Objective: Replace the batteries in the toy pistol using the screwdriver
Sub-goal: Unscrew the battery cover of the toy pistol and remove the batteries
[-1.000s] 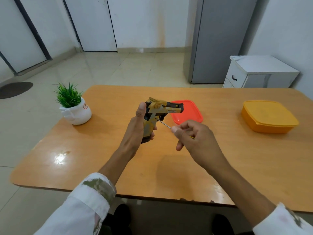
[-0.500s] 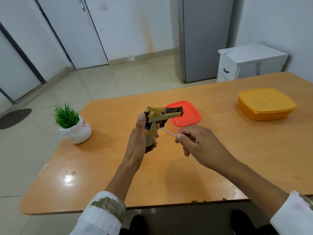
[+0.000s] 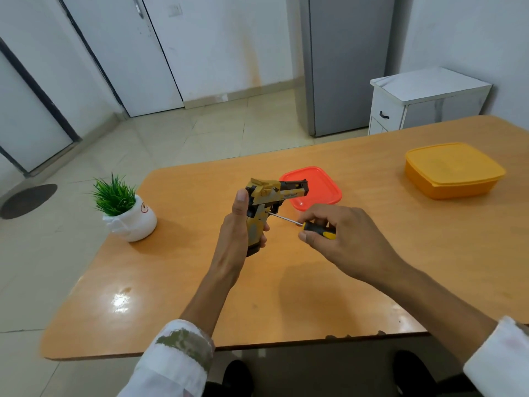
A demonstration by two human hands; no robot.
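Head view: left hand [image 3: 233, 233] grips toy pistol [image 3: 264, 209]; right hand [image 3: 340, 236] fingers [image 3: 310, 239] pinch screwdriver [image 3: 303, 224]

A glossy orange-brown wooden table [image 3: 286, 305] with rounded corners carries three things. A white pot [image 3: 131, 222] of green leaves stands well left of the left hand [image 3: 233, 236]. A flat red container [image 3: 317, 184] lies just beyond the right hand [image 3: 343, 239]. A lidded orange box [image 3: 452, 170] sits far off to that hand's right.

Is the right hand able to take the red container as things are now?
Probably not yet: the right hand holds the screwdriver against the toy pistol. The red container lies just beyond it, with nothing between.
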